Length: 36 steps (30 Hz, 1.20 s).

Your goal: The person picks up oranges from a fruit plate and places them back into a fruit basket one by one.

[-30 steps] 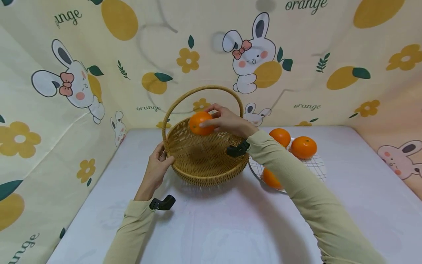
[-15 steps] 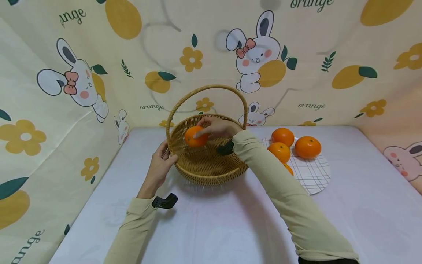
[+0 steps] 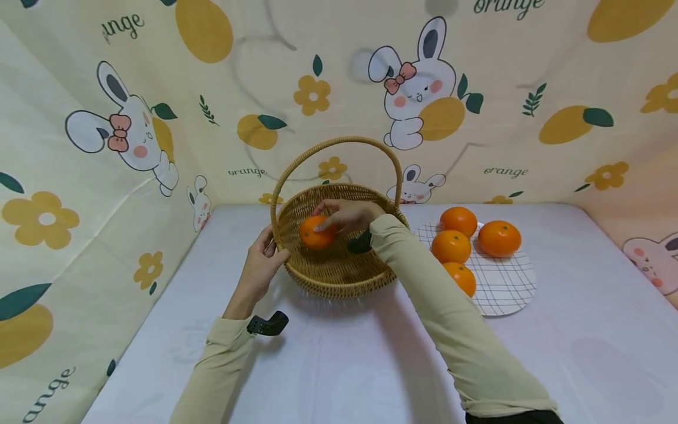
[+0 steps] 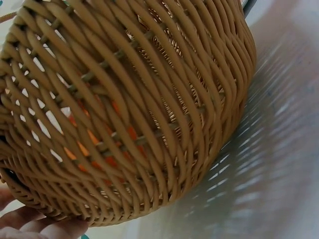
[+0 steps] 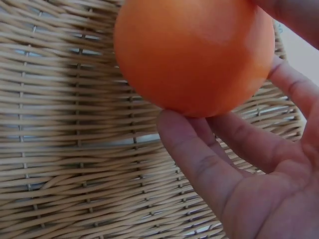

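A wicker basket (image 3: 339,277) with a tall arched handle stands on the white table. My right hand (image 3: 344,215) reaches inside it and holds an orange (image 3: 316,233) low over the woven bottom; in the right wrist view the fingers (image 5: 209,164) curl under the orange (image 5: 194,55). My left hand (image 3: 261,265) grips the basket's left rim. The left wrist view shows the basket wall (image 4: 129,109) up close, orange colour showing through the weave, with fingertips (image 4: 30,224) at the bottom left.
To the right of the basket a white checked plate (image 3: 503,282) carries three more oranges (image 3: 458,221), (image 3: 499,238), (image 3: 450,246) and a fourth (image 3: 459,277) at its near edge. Printed fabric walls stand to the left, back and right.
My right hand has lowered the orange from rim height down into the basket. The left hand has stayed on the rim.
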Tool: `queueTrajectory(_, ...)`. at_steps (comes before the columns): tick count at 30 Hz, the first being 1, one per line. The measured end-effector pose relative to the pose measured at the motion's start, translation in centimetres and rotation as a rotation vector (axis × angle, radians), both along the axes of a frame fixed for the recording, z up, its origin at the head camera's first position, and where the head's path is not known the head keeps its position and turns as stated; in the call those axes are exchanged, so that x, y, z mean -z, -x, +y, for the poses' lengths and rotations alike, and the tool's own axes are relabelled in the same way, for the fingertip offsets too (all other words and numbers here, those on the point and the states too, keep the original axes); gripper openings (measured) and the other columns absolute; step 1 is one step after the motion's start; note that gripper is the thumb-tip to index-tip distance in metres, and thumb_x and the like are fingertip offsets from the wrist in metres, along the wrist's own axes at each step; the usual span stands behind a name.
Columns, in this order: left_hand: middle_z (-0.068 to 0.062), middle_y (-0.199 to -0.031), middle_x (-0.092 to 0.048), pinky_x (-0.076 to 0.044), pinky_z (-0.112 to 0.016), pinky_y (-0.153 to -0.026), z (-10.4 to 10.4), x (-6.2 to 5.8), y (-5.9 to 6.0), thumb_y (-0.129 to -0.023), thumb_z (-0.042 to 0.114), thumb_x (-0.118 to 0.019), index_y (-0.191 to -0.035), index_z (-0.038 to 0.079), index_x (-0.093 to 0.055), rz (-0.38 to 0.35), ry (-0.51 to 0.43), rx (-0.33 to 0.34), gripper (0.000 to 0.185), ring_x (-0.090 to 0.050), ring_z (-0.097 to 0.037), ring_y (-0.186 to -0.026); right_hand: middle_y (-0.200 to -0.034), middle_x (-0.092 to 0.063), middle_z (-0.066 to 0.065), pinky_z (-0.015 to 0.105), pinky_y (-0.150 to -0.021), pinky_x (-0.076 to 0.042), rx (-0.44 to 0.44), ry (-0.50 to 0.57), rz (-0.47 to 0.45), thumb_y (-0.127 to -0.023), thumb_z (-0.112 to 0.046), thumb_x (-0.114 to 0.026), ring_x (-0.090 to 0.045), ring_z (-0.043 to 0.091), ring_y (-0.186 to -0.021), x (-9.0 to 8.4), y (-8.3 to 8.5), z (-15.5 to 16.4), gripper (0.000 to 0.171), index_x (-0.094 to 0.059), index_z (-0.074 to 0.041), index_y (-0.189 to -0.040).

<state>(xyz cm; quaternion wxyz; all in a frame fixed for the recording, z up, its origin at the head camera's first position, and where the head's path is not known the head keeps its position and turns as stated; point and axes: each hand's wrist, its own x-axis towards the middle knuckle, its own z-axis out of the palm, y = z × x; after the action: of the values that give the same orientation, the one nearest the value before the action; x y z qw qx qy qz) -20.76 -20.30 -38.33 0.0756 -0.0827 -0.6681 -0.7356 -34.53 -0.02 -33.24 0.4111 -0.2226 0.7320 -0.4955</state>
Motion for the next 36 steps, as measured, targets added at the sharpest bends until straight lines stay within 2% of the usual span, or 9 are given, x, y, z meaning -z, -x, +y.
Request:
queueTrajectory(11,-0.018,-0.152,-0.029,-0.039,-0.044,-0.102,0.1,0.0,0.0,-0.082,-0.017,-0.049,-0.148,-0.002,-0.032,-0.011,0.000,0.008,0.070,-0.031,-0.028,-0.139,-0.129,-0.044,0.017,0.042,-0.088,-0.050,-0.004,-0.107,0.019,-0.094,-0.014,-0.062,-0.054,0.029,-0.107,1.2,0.2,0.3,0.043,-0.041,-0.008,-0.131)
queueTrajectory(19,-0.016,-0.154,-0.026,-0.038,-0.046,-0.102,-0.1,0.1,-0.1,-0.082,-0.016,-0.049,-0.149,-0.002,-0.029,-0.022,0.004,0.000,0.071,-0.030,-0.029,-0.139,-0.131,-0.044,0.018,0.046,-0.087,-0.050,-0.014,-0.138,0.006,-0.096,-0.004,-0.056,-0.052,0.028,-0.104,0.6,0.2,0.6,0.041,-0.043,-0.008,-0.135)
queueTrajectory(24,-0.016,-0.154,-0.026,-0.036,-0.047,-0.103,-0.3,0.1,-0.1,-0.083,-0.015,-0.049,-0.150,-0.001,-0.029,-0.017,0.028,-0.003,0.071,-0.029,-0.030,-0.140,-0.131,-0.045,0.017,0.050,-0.092,-0.048,-0.003,-0.167,0.045,-0.095,0.000,-0.054,-0.050,0.028,-0.110,0.0,0.1,0.9,0.040,-0.050,-0.010,-0.134)
queueTrajectory(36,-0.014,-0.155,-0.025,-0.037,-0.042,-0.103,-0.1,-0.4,-0.3,-0.083,-0.012,-0.050,-0.151,0.001,-0.026,-0.047,0.074,0.001,0.073,-0.026,-0.026,-0.141,-0.130,-0.046,0.017,0.049,-0.090,-0.049,0.030,-0.194,0.092,-0.093,0.000,-0.057,-0.050,0.031,-0.115,-0.2,0.0,1.8,0.045,-0.051,-0.007,-0.137)
